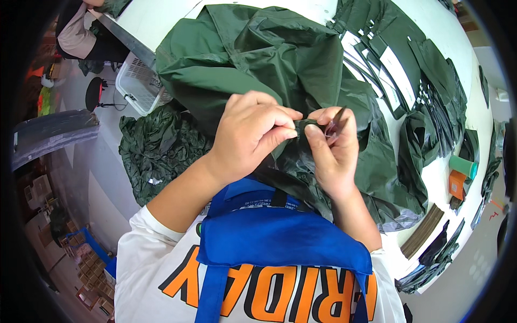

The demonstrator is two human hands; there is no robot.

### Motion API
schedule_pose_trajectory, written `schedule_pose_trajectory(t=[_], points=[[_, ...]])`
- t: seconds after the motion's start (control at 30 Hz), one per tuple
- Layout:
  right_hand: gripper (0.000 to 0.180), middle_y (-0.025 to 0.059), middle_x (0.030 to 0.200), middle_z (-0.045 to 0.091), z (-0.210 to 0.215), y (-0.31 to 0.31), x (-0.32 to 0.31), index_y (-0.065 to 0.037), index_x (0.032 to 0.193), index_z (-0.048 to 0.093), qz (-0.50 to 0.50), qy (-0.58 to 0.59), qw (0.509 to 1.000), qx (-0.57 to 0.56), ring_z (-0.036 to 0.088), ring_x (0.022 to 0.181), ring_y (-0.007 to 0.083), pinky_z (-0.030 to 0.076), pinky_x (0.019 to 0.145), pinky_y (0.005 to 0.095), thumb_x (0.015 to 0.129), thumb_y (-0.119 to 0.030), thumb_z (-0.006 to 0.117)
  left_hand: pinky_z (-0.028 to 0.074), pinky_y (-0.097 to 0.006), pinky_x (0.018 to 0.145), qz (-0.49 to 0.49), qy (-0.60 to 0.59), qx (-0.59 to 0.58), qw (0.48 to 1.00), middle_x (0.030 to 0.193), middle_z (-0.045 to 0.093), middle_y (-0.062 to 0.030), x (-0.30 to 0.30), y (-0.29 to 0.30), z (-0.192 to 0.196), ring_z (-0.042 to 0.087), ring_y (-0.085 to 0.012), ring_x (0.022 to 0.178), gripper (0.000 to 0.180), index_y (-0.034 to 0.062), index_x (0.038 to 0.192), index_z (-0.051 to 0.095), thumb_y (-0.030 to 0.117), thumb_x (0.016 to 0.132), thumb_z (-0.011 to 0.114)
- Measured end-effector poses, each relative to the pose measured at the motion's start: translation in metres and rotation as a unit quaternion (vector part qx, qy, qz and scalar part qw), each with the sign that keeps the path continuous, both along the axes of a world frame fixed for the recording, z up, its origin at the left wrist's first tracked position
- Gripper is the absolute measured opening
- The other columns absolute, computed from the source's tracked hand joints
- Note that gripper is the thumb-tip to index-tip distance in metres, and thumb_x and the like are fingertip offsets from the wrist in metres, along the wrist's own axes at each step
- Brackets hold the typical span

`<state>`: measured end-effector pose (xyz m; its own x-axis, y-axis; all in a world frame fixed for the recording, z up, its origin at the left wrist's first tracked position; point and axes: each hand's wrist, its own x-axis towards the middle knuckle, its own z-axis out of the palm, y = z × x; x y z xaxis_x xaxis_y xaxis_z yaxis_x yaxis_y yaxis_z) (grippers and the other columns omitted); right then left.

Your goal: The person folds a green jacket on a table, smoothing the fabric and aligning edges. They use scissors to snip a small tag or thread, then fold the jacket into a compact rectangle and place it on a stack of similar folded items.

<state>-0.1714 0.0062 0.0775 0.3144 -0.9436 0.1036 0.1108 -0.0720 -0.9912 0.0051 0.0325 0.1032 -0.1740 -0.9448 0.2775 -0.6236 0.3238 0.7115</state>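
Fingertips (291,125) of our left hand (250,134) press together on a small dark green fold of the garment (253,59), thumb against forefinger, right where it meets our right hand (334,151). Our right thumb and forefinger are clamped too, on the same bunched bit of fabric and on a thin, glossy sliver (335,125) that sticks up between them; we cannot tell whether it is a clear plastic tag, a small bag or a tool, as our fingers cover most of it. The pinched fold itself is nearly hidden between the two hands, held above our chest, just over the blue apron (274,237).

The garment is a thin, slick, dark green material that creases sharply and shines a little; it spreads in a big rumpled heap across the white table (156,16) ahead of us and hangs down under our hands, where a greyish lining edge shows. A second crumpled green heap (156,148) lies lower on our left, beside a white plastic basket (137,81) with a grid wall, partly covered by the garment. On our right, flat folded green pieces with white cards (398,70) lie fanned in overlapping rows, bent by the lens. Near the right rim sit a teal cylinder (464,166) and an orange box (456,184), both small and hard to make out. Another person's sleeve (75,35) is cut off at the upper left corner.
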Motion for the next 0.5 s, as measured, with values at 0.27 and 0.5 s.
schedule_pose_trajectory(t=[0.27,0.5], points=[[0.02,-0.0009,0.088,0.053,0.016,-0.003,-0.01,-0.002,0.105,0.053,0.011,-0.001,0.998,0.057,0.043,0.068,0.0039,0.038,0.061,0.0204,0.087,-0.002,0.062,0.043,-0.036,0.084,-0.024,0.048,-0.099,0.994,0.104,0.067,-0.0049,-0.002,-0.006,-0.006,0.06,-0.0275,0.093,0.015,0.0099,0.084,0.061,0.009,0.074,0.072],[0.011,0.0061,0.066,0.051,0.034,-0.027,-0.023,-0.001,0.085,0.058,0.137,0.263,0.955,0.006,0.045,0.059,0.0137,0.04,0.056,0.028,0.082,-0.006,0.068,0.041,-0.034,0.079,-0.008,-0.003,-0.119,0.993,0.098,0.066,-0.0028,-0.008,0.002,-0.002,0.06,-0.0253,0.092,0.012,0.0113,0.083,0.061,0.011,0.076,0.07]])
